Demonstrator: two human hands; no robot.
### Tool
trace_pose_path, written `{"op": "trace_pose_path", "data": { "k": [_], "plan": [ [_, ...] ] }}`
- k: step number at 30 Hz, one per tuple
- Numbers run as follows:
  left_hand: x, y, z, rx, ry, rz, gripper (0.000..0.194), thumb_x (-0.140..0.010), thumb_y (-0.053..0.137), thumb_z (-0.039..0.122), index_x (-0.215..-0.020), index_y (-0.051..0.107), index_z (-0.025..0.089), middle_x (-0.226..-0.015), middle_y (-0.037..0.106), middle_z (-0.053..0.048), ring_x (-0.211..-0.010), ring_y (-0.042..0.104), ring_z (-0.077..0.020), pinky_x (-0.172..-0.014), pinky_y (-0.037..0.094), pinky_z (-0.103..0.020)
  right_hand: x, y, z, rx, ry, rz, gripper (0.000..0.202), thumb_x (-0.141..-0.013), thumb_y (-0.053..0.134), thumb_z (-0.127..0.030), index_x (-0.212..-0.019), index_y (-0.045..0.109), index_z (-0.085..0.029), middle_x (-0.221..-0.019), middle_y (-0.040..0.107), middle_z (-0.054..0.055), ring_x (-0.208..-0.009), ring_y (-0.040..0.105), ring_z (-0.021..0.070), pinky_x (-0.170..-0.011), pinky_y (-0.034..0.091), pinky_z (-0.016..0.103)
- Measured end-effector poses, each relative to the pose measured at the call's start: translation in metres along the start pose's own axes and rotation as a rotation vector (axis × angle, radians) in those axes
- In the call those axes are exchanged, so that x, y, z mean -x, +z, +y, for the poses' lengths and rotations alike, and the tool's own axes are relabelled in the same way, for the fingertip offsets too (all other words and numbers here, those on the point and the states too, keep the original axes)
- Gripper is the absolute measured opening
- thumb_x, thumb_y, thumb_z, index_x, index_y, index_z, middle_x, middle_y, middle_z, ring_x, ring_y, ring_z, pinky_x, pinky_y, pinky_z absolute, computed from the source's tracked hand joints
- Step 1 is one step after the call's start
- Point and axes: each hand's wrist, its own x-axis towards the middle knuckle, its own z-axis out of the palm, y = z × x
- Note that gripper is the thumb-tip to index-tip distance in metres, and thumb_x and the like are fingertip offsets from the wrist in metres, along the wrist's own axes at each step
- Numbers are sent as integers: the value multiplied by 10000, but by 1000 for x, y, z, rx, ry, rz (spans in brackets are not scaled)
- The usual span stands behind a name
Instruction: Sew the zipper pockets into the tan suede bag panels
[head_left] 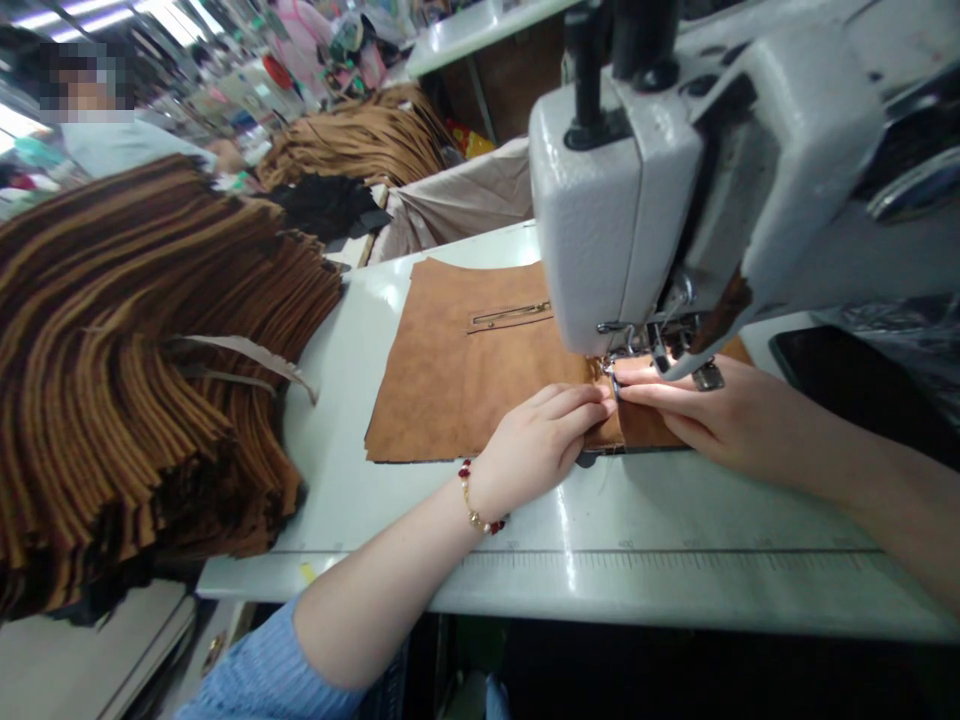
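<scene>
A brown leather-like panel (465, 380) with a zipper (514, 315) set in it lies flat under the head of a white sewing machine (592, 220). My left hand (547, 435), a beaded bracelet at its wrist, presses on the panel just left of the needle area, fingers together. From the right, my right hand (712, 410) reaches under the presser area, its fingers extended flat on the brown material beside a fold. The two hands' fingertips nearly meet at that fold. Part of the right fingers is hidden by the machine's metal parts.
Thick stacks of brown pieces (112, 380) stand at the left, a pale strip hanging from them. A dark phone-like object (847, 380) lies at the right. The pale table (675, 580) has a ruler scale along its front edge. Farther back are another brown pile (360, 135) and a person (127, 140).
</scene>
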Motion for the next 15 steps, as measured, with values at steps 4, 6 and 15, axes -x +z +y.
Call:
{"op": "trace_pose_path", "data": {
  "k": [4, 6, 15],
  "plan": [
    [-1, 0, -2, 4, 16, -3, 332, -1031, 435, 154, -1324, 589, 183, -1336, 653, -63, -1256, 584, -183, -1102, 507, -381, -3, -2, 0, 34, -46, 2, 402, -915, 511, -83, -1245, 687, -228, -1379, 651, 45, -1148, 649, 219, -971, 519, 369],
    [-1, 0, -2, 1, 22, -9, 330, -1022, 442, 138, -1309, 598, 181, -1316, 663, -61, -1303, 559, -194, -1128, 489, -402, -3, -2, 0, 29, -43, 3, 410, -905, 525, -82, -1249, 691, -230, -1378, 651, 49, -1145, 650, 224, -971, 517, 370],
    [-1, -1, -1, 7, 17, -38, 346, -1014, 424, 110, -1313, 578, 194, -1379, 626, -59, -1391, 506, -190, -1219, 409, -441, 6, -3, 2, 63, 15, 43, 372, -930, 522, -133, -1255, 666, -246, -1205, 729, 50, -1028, 680, 224, -899, 533, 370]
  ]
}}
